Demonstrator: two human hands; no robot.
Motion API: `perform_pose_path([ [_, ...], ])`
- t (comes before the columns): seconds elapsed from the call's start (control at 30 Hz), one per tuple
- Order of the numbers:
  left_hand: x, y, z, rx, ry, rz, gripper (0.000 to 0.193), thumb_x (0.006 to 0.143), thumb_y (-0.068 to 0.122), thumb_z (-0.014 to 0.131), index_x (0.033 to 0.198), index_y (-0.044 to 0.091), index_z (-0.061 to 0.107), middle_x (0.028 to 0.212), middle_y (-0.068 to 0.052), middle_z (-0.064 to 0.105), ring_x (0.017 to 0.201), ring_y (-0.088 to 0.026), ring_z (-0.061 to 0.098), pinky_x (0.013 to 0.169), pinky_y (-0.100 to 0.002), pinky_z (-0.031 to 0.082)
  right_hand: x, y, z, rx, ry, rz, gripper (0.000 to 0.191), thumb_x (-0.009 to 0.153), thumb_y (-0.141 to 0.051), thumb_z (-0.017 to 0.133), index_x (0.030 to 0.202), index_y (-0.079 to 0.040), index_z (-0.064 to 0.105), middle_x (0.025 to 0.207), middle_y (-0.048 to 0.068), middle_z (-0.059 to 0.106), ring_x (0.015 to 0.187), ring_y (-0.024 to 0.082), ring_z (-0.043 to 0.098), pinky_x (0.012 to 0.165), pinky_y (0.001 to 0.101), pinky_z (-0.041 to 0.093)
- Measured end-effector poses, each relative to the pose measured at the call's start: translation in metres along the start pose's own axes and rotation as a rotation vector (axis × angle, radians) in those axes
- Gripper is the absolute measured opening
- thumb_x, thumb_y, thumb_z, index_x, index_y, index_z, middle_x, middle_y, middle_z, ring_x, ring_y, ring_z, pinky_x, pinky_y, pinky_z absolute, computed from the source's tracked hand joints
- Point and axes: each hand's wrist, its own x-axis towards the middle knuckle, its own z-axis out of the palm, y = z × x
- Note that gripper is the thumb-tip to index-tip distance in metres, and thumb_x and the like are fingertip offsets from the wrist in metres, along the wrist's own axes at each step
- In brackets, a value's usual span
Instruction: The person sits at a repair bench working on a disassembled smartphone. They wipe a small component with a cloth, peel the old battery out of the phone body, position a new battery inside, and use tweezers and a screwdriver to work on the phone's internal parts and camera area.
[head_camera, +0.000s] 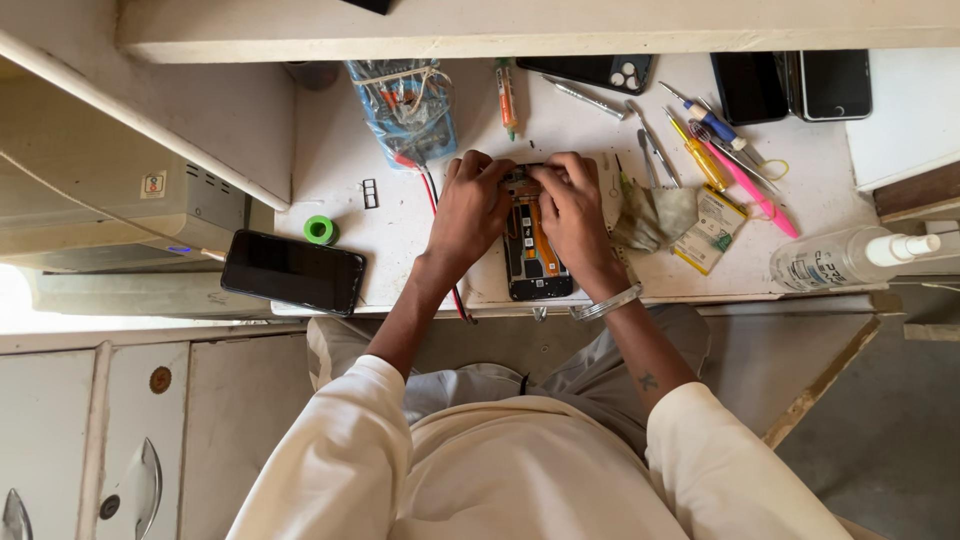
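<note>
An opened phone (536, 262) with its back cover off lies on the white worktable (340, 160), its orange and dark inner parts showing. My left hand (468, 212) rests on the phone's left side, with its fingertips pressing on the top end. My right hand (572, 208) covers the right side, its fingers bent onto the same upper area. A metal bangle (606, 303) circles my right wrist. What lies under the fingertips is hidden.
A black phone (293, 272) lies at the table's left edge beside a green tape roll (320, 230). Tweezers (652, 150), coloured tools (735, 170), a rag (655, 215), a phone battery (708, 230), a spray bottle (850, 258), more phones (790, 85) and a clear box of parts (405, 105) surround the work.
</note>
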Motion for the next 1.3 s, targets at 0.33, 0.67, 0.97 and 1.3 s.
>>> perform_pose_path([
  [0.33,-0.007,0.0,-0.003,-0.115,0.059,-0.009,0.035,0.091,0.006,0.064,0.126,0.002,0.062,0.12,-0.017,0.059,0.11,-0.036,0.053,0.099,-0.047,0.045,-0.001,-0.001,0.001,-0.092,-0.002,-0.033,0.035,0.087,0.015,0.065,0.12,0.004,0.069,0.119,0.016,0.059,0.106,0.032,0.061,0.089,0.0414,0.056],
  [0.67,-0.008,-0.001,-0.003,-0.141,0.07,-0.019,0.03,0.092,0.007,0.064,0.121,0.001,0.063,0.119,-0.017,0.059,0.11,-0.036,0.054,0.099,-0.046,0.046,-0.001,0.002,-0.002,-0.215,-0.097,-0.069,0.029,0.086,0.011,0.07,0.114,0.005,0.072,0.114,0.016,0.059,0.106,0.034,0.059,0.088,0.0423,0.054],
  [0.97,-0.01,-0.008,0.005,-0.099,0.079,0.001,0.028,0.092,0.007,0.065,0.119,0.002,0.064,0.119,-0.017,0.06,0.111,-0.036,0.055,0.099,-0.046,0.046,0.014,0.021,-0.02,-0.194,-0.323,-0.183,0.028,0.087,0.008,0.069,0.114,0.005,0.072,0.11,0.015,0.061,0.105,0.033,0.058,0.091,0.041,0.054],
  [1.3,-0.011,-0.01,0.005,-0.107,0.074,-0.01,0.028,0.091,0.007,0.065,0.118,0.001,0.064,0.119,-0.017,0.06,0.11,-0.036,0.054,0.099,-0.046,0.046,0.012,0.024,-0.024,-0.309,-0.42,-0.335,0.044,0.078,0.012,0.064,0.122,0.007,0.067,0.117,0.017,0.06,0.11,0.033,0.056,0.099,0.0402,0.051],
])
